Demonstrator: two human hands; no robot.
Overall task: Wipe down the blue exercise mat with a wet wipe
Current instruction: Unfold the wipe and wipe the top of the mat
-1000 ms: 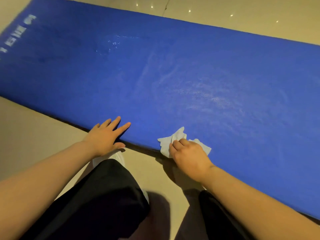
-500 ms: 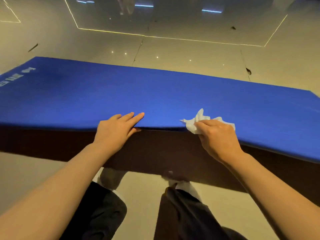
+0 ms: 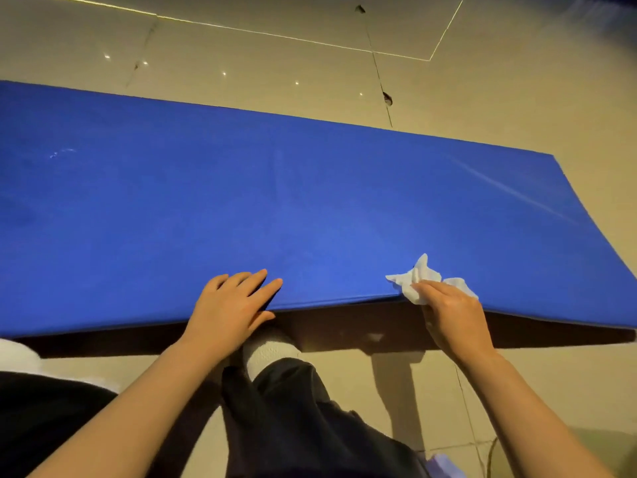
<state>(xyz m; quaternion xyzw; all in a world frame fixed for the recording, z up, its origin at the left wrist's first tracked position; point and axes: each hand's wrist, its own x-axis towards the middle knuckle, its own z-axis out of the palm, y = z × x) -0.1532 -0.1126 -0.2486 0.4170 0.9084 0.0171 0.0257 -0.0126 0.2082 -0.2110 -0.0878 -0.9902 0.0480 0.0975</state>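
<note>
The blue exercise mat [image 3: 275, 201] spans the view, its near long edge lifted off the floor with a dark shadow underneath. My left hand [image 3: 231, 305] grips that near edge, fingers flat on top and thumb under the rim. To the right, my right hand [image 3: 448, 312] holds the same edge and pinches a crumpled white wet wipe [image 3: 418, 277] against the mat's surface. The mat's far edge rests on the floor.
Beige floor tiles [image 3: 275, 56] with cracks and light reflections lie beyond the mat. My dark trouser legs and a white-socked foot [image 3: 269, 350] stand just below the lifted edge. A pale purple object [image 3: 441, 464] peeks in at the bottom.
The mat lay flat one second ago; both hands have since lifted its near edge off the floor. The view has tilted and my hands sit farther apart along the edge.
</note>
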